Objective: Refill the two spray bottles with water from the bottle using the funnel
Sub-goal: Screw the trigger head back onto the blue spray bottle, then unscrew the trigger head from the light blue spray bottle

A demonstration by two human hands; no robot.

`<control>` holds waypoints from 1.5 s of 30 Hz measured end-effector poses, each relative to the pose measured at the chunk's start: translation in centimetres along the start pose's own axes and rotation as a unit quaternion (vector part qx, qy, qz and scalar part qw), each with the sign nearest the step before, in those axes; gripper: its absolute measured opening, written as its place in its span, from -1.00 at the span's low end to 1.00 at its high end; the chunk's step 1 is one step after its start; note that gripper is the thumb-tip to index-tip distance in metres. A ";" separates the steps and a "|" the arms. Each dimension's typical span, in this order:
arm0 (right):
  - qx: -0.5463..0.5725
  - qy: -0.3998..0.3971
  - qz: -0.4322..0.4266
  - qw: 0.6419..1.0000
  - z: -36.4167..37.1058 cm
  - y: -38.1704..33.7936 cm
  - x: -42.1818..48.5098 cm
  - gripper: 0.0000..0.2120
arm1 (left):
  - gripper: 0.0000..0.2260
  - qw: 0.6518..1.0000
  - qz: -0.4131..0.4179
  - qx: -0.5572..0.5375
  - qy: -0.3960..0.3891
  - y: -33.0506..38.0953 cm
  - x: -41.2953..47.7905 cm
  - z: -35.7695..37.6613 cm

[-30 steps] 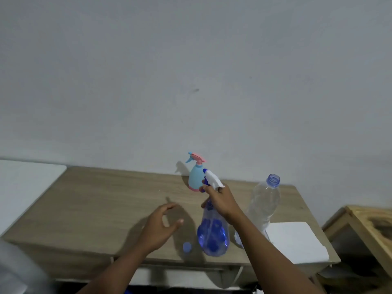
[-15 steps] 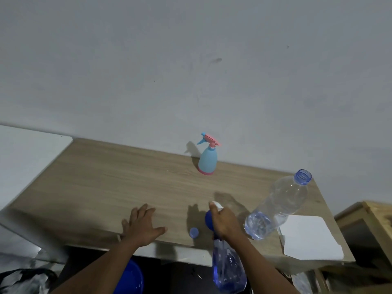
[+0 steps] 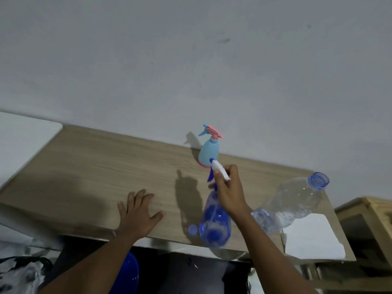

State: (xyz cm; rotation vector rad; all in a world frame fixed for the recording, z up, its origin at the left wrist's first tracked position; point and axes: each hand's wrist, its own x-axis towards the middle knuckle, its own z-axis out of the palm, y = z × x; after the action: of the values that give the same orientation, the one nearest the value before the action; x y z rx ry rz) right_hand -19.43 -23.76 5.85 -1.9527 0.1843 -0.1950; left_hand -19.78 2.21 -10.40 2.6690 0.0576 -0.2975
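My right hand [image 3: 228,192] grips the neck and white-blue spray head of a clear blue spray bottle [image 3: 214,223], held over the front edge of the wooden table [image 3: 89,179]. A small light-blue spray bottle with a pink trigger [image 3: 209,152] stands upright at the back by the wall. The clear water bottle [image 3: 297,201] stands uncapped to the right, partly filled. Its blue cap [image 3: 192,229] lies on the table beside the held bottle. My left hand [image 3: 139,215] rests flat on the table, fingers spread. No funnel is in view.
A white sheet [image 3: 311,236] lies at the table's right front corner. A wooden cabinet [image 3: 369,221] stands to the right, a white surface [image 3: 23,136] to the left. A blue basin [image 3: 127,272] sits under the table.
My right hand has raised the clear blue spray bottle from below the table edge back up to table level. My left hand stayed on the table.
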 end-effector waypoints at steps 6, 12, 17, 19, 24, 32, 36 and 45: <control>-0.055 0.011 -0.092 0.994 2.2 -2.6 6.5 -0.94 | -0.33 0.994 0.029 0.081 0.062 -0.6 1.2 0.3; -0.110 -0.013 -0.120 0.987 5.9 -3.7 13.0 -0.90 | -0.36 0.993 0.024 0.078 0.086 -0.6 1.5 0.8; -0.188 -0.025 -0.075 0.979 9.2 -4.0 17.8 -0.85 | -0.35 0.995 0.017 0.048 0.085 -0.3 1.6 0.6; -0.223 -0.031 -0.070 0.972 10.0 -4.2 18.8 -0.84 | -0.34 0.996 0.014 0.049 0.079 -0.3 1.7 0.4; -0.238 -0.018 -0.059 0.969 10.7 -4.5 19.7 -0.82 | -0.33 0.994 0.024 0.064 0.086 -0.4 1.7 0.3; -0.185 -0.005 -0.084 0.979 9.0 -3.9 18.1 -0.52 | -0.35 0.995 0.021 0.043 0.084 -0.5 1.5 0.3; -0.088 0.126 -0.149 0.977 5.7 -2.1 15.8 -0.64 | -0.39 0.994 0.023 0.053 0.097 -1.0 1.6 0.8; -0.016 0.126 0.033 0.991 1.6 6.7 13.4 -0.71 | -0.57 0.969 0.143 -0.147 0.140 6.4 8.5 0.3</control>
State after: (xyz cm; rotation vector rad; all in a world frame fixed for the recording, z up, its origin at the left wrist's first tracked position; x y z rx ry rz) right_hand -6.27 -27.76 -0.28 -1.9469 0.4182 -0.3972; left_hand -10.94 -3.73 -9.76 2.3632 -0.1810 0.1707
